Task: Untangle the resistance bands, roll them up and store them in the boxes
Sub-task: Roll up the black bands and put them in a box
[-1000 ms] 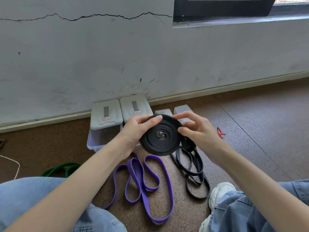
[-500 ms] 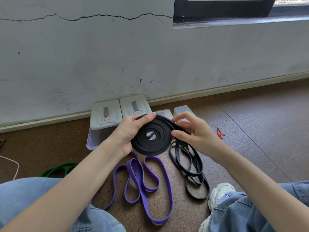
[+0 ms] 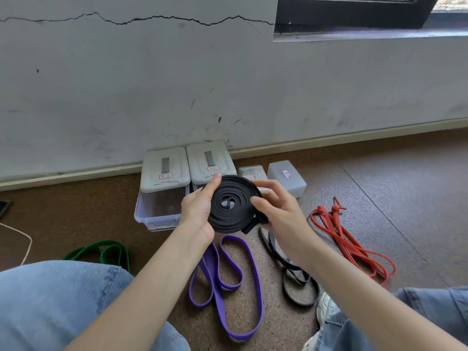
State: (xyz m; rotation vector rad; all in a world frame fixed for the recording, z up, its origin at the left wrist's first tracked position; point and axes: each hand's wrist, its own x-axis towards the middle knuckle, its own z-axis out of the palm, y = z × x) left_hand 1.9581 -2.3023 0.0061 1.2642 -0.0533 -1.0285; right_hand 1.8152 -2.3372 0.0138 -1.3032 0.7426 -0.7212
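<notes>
Soft daylight, sharp focus, wide-angle bending at edges.

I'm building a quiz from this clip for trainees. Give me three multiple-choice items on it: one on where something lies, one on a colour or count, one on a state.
1. Where does the red band lie?
A. on the floor to the right of the hands
B. inside a box
C. on the windowsill

2. How many lidded boxes stand by the wall?
A. two
B. four
C. six

3. What state is the black band in?
A. flat on the floor
B. coiled in a roll, held by both hands
C. knotted with the purple band

Answers: 1 A, it lies stretched on the brown floor at right. 2 B, two large and two small. 3 B, the left hand and right hand grip the spiral.
</notes>
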